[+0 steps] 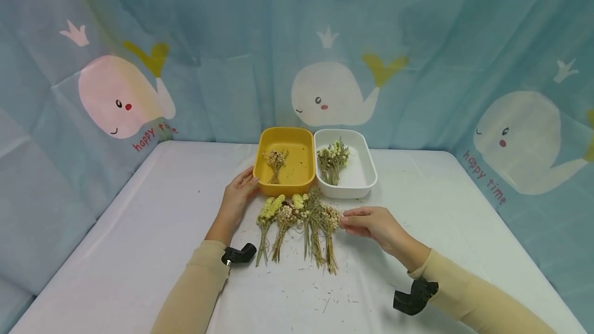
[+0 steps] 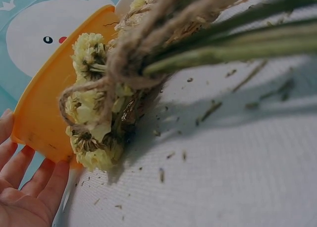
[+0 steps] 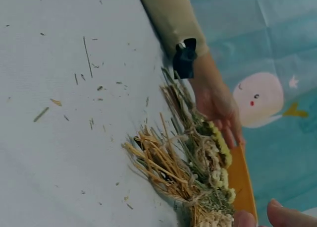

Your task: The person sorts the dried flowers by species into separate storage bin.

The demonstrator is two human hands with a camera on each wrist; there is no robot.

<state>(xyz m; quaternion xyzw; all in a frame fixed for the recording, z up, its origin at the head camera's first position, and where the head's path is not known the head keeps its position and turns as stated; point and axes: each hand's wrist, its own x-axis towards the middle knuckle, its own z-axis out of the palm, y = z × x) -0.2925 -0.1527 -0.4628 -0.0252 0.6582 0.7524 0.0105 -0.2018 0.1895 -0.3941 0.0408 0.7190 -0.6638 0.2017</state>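
Dried flower bunches [image 1: 312,218], side by side on the white tabletop [image 1: 139,246], close in front of a yellow tray [image 1: 285,189] and a white tray [image 1: 345,192]; heads towards the trays, stems pointing away. Brittle, straw-like stalks, some golden, some grey-green; crumpled, ruffled heads in pale yellow, cream and beige. Rough, fuzzy brown twine [image 2: 131,58] knotted round stems. Broken stem bits [image 2: 210,110] strewn over finely ribbed cloth [image 2: 223,177].

Yellow tray smooth, rounded at the corners, with one small beige-headed bunch [image 1: 276,161] inside, left of the middle, and a few dark crumbs. White tray just beside, similarly rounded, with yellow-headed, grey-green-stemmed flowers [image 1: 333,161] along the left side.

Hands well apart: left hand [image 1: 237,195] with fingers extended against the yellow tray's outer left wall; right hand [image 1: 368,224] with fingertips at the head of the rightmost bunch [image 1: 330,236], impossible to tell whether pinching or merely touching.
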